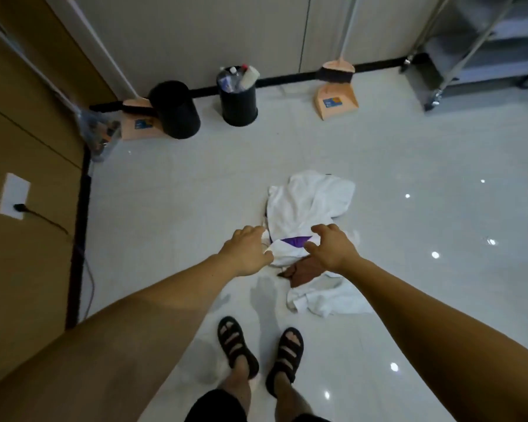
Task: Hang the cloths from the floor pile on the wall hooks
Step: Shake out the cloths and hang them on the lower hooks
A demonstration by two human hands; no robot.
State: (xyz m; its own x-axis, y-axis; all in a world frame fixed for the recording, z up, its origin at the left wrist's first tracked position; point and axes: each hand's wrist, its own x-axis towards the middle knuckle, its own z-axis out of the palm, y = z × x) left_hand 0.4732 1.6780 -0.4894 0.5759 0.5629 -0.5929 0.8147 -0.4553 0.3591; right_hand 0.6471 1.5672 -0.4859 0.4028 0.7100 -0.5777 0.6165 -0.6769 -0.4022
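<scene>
A pile of cloths [310, 205] lies on the glossy white floor ahead of my sandalled feet: mostly white cloth, with a purple piece [296, 240] and a brown piece [302, 274] showing in it. Both my arms reach down toward the pile. My left hand [248, 249] hangs at its left edge, fingers spread and curled, fingertips close to the white cloth. My right hand [331, 246] hovers over the middle of the pile with fingers apart, just right of the purple piece. Neither hand grips anything. No wall hooks are in view.
Two black bins [177, 109] [238, 100] stand by the far wall, one holding bottles. Orange dustpans with brooms [336, 99] [136, 123] lean there too. A metal rack [476, 41] stands at the far right. A wooden wall with a socket [14, 196] and cable runs on the left.
</scene>
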